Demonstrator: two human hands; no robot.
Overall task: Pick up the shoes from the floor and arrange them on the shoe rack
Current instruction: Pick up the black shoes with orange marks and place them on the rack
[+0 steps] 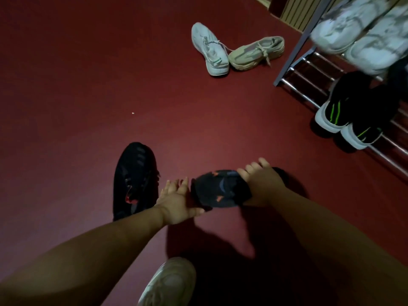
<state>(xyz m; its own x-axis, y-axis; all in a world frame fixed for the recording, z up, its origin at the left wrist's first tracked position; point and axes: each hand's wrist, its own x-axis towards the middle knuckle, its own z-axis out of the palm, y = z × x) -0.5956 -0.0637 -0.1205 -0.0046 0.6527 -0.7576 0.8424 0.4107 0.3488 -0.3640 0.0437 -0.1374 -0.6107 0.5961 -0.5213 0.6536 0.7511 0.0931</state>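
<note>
Right grip (260, 188) curled round black shoe (218, 192), left grip (176, 202) spread, touching its end

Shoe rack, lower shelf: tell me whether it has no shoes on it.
No, a black pair with green stripes sits on the lower bars of the shoe rack.

Right hand (262, 186) grips dark shoe (218, 191); left hand (176, 202) touching it, fingers straight.
</note>
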